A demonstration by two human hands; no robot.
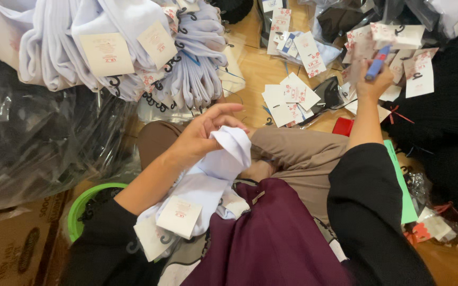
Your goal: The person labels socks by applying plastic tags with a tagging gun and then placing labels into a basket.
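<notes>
socks (216, 169): white soft knit pair, folded, card tag at cuff, on lap
left hand (208, 135): gripping socks, fingers partly spread
right hand (373, 79): closed round blue tool (378, 62), above paper tags (292, 98)
floor (255, 69): wood

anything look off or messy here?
Paper tags lie scattered loose and overlapping on the wooden floor, not stacked. Otherwise normal: left hand grips white socks, right hand holds a blue tool.

black long sleeves (364, 201), a maroon top (271, 243), tan trousers (298, 151)
</notes>
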